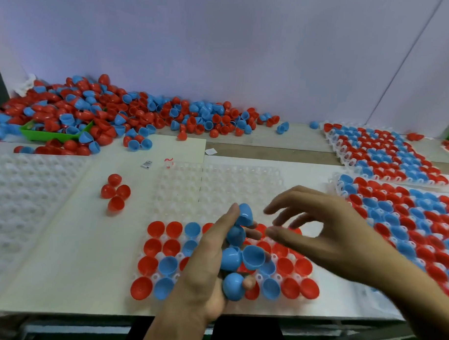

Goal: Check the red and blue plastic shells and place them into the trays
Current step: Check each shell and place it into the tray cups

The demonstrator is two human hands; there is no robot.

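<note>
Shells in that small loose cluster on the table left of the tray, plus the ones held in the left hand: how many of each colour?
Red shells, loose cluster: 4
Blue shells, held in the left hand: 5 visible
Total: 9

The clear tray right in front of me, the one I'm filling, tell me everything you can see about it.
The clear tray is a thin, translucent white plastic sheet moulded into a grid of round cups. It lies flat on the white work surface, near the front edge. Its far rows are empty; the near rows hold red and blue shells, open sides up. The left hand, gripping several blue shells, and the open right hand hang over its near part and hide some cups; whether either touches it is unclear.
</note>
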